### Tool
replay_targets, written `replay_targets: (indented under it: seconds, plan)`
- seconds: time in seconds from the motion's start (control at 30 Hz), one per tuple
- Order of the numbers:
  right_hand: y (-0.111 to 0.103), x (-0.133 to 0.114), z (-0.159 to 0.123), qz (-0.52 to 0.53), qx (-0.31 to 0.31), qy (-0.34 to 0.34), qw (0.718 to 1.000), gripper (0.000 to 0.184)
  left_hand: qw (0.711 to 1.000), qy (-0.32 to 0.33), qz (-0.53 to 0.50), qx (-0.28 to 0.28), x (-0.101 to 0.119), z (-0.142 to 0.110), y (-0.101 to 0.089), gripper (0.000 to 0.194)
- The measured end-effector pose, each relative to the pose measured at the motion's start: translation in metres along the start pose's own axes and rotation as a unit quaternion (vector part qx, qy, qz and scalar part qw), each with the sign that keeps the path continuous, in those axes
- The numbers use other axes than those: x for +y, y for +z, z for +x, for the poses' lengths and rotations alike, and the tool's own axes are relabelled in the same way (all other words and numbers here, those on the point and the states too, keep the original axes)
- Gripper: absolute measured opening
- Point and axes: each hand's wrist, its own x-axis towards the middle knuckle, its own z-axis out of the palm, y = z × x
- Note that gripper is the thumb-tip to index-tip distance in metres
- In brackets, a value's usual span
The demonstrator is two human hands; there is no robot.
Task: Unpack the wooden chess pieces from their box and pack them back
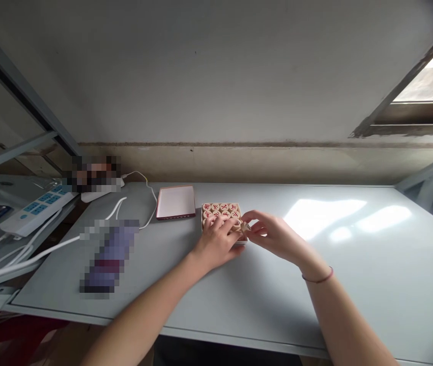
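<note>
A pale grey table (pixel 384 264) fills the lower part of the frame, with a white power strip (pixel 36 211) at the left and a flat pink-rimmed box lid (pixel 176 202) near the middle. Just right of the lid sits a tray of round wooden chess pieces (pixel 220 211) marked in red. The left hand (pixel 216 244) lies over the tray, fingers spread across the pieces, while the right hand (pixel 273 236) pinches one piece (pixel 246 226) at the tray's right edge between thumb and fingertips.
</note>
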Motion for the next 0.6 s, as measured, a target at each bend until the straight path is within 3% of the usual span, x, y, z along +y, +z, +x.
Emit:
replay_targets:
  seconds: [0.13,0.23,0.43,0.53,0.6]
  plan:
    - [0.005,0.0,0.0,-0.065,-0.009,0.011,0.998,0.007,0.999,-0.021,-0.026,0.021,-0.004,0.0,-0.01,0.038]
    - [0.009,0.003,0.001,-0.089,-0.022,-0.005,0.996,0.007,0.997,-0.047,-0.046,0.042,-0.009,0.001,-0.019,0.029]
    - [0.011,0.007,0.003,-0.11,-0.044,-0.047,0.992,0.013,0.975,-0.199,0.003,0.095,-0.045,-0.002,-0.023,0.026]
    - [0.009,0.006,0.003,-0.113,-0.038,-0.054,0.991,0.019,0.954,-0.288,0.059,0.056,-0.063,-0.009,-0.018,0.025]
    - [0.008,0.005,0.003,-0.121,-0.019,-0.053,0.991,0.023,0.946,-0.313,0.077,0.018,-0.068,-0.013,-0.015,0.024]
